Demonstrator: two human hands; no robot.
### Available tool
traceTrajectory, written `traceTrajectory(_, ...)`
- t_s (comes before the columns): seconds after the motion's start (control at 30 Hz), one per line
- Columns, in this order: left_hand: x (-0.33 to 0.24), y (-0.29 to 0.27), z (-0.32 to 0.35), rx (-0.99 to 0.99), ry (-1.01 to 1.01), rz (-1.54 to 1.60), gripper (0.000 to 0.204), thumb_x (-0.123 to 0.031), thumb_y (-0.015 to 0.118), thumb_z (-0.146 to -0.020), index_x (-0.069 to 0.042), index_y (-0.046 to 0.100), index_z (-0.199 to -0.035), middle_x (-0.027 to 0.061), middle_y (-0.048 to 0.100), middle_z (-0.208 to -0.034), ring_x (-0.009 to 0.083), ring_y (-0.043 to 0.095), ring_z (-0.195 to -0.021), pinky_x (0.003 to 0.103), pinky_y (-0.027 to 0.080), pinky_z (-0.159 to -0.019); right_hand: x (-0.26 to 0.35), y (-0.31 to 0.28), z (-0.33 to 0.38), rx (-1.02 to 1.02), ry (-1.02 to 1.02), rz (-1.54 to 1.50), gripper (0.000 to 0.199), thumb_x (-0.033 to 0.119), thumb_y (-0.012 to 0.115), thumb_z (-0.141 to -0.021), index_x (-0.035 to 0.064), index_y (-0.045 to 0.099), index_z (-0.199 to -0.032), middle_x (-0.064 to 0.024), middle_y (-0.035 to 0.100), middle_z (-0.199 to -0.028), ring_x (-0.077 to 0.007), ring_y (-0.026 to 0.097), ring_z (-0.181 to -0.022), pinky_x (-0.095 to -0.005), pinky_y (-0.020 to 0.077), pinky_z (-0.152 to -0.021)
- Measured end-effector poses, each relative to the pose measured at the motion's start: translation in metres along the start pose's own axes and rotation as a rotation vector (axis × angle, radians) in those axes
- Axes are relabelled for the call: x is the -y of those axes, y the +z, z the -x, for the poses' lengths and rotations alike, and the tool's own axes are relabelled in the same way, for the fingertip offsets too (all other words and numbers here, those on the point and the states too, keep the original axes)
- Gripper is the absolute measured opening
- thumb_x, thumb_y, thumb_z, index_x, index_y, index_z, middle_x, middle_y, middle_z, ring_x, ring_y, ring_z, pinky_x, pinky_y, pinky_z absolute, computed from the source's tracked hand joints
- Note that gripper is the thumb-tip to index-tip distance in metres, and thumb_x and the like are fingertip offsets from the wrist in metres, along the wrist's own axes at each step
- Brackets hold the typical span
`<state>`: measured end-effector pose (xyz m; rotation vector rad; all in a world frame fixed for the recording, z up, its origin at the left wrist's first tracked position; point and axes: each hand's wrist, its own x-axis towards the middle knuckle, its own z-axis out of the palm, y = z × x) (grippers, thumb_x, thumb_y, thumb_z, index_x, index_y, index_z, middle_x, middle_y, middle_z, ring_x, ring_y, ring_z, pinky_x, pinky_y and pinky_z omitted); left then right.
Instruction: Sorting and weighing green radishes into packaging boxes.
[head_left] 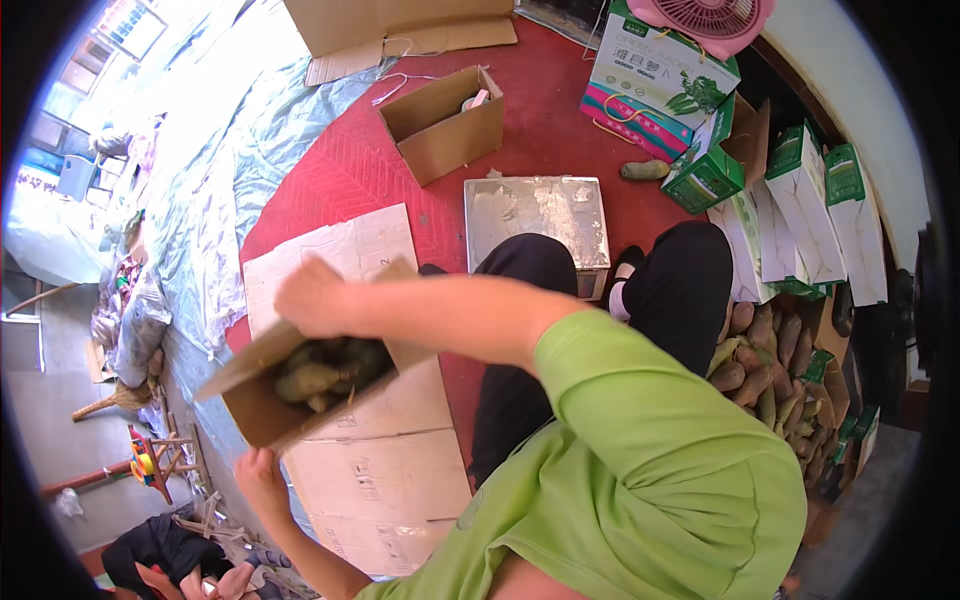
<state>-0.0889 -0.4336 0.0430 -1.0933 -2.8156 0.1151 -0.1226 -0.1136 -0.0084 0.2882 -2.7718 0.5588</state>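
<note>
Both arms stretched out toward the left, across the body. Right hand (312,297) uppermost, knuckles up, fingers curled over and clamped on a box edge. Left hand (260,477) lower, wrist bent, gripping from beneath. Right forearm bare, nearly level; upper arm in a green sleeve.

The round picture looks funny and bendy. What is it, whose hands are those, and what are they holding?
A small camera on a person's head looks down through a very wide lens, which bends the edges. The hands belong to that person in the green shirt. The right hand grips the top of an open cardboard box with long greenish-brown vegetables inside, and the left hand supports it from below. Flat cardboard sheets lie on the red floor. Nearby sit a metal scale, another open box, green-and-white cartons and a vegetable pile.
</note>
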Motion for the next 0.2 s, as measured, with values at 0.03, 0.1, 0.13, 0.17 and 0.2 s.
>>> traceTrajectory(0.03,0.009,0.008,0.018,0.058,-0.035,-0.036,0.009,-0.009,0.060,-0.077,-0.004,0.056,-0.071,0.0139,0.054,-0.074,0.0353,0.054,-0.076,0.044,0.041,-0.070,0.015,0.016,0.007,0.048,0.013,-0.043,0.012,0.015,0.060,-0.071,0.0089,0.070,-0.076,-0.0114,0.069,-0.081,-0.0276,0.067,-0.079,-0.0448,0.0461,-0.074)
traceTrajectory(0.1,0.021,0.027,0.050,0.099,-0.044,-0.059,0.008,-0.010,0.059,-0.077,-0.006,0.057,-0.071,0.0135,0.054,-0.074,0.0351,0.054,-0.076,0.044,0.042,-0.070,0.042,0.039,0.024,0.225,0.058,-0.093,0.014,0.015,0.059,-0.072,0.0056,0.069,-0.077,-0.0111,0.069,-0.082,-0.0267,0.067,-0.081,-0.0445,0.0454,-0.078)
traceTrajectory(0.13,0.026,0.039,0.066,0.141,-0.062,-0.087,0.008,-0.011,0.059,-0.077,-0.007,0.059,-0.071,0.0132,0.055,-0.075,0.0349,0.055,-0.076,0.044,0.042,-0.069,0.051,0.051,0.034,0.278,0.057,-0.139,0.018,0.015,0.060,-0.072,0.0030,0.069,-0.082,-0.0132,0.069,-0.087,-0.0272,0.067,-0.087,-0.0454,0.0447,-0.082)
traceTrajectory(0.17,0.036,0.055,0.086,0.202,-0.088,-0.085,0.011,-0.016,0.059,-0.078,-0.009,0.061,-0.070,0.0120,0.057,-0.075,0.0335,0.058,-0.079,0.043,0.045,-0.077,0.059,0.065,0.044,0.329,0.054,-0.189,0.023,0.015,0.060,-0.072,0.0005,0.070,-0.087,-0.0153,0.070,-0.092,-0.0277,0.067,-0.093,-0.0462,0.0440,-0.086)
traceTrajectory(0.2,0.040,0.070,0.103,0.223,-0.090,-0.132,0.017,-0.022,0.058,-0.080,-0.008,0.062,-0.071,0.0109,0.059,-0.076,0.0323,0.060,-0.086,0.051,0.035,-0.094,0.058,0.066,0.043,0.328,0.056,-0.185,0.023,0.015,0.060,-0.072,0.0005,0.070,-0.087,-0.0153,0.070,-0.092,-0.0277,0.067,-0.093,-0.0462,0.0440,-0.086)
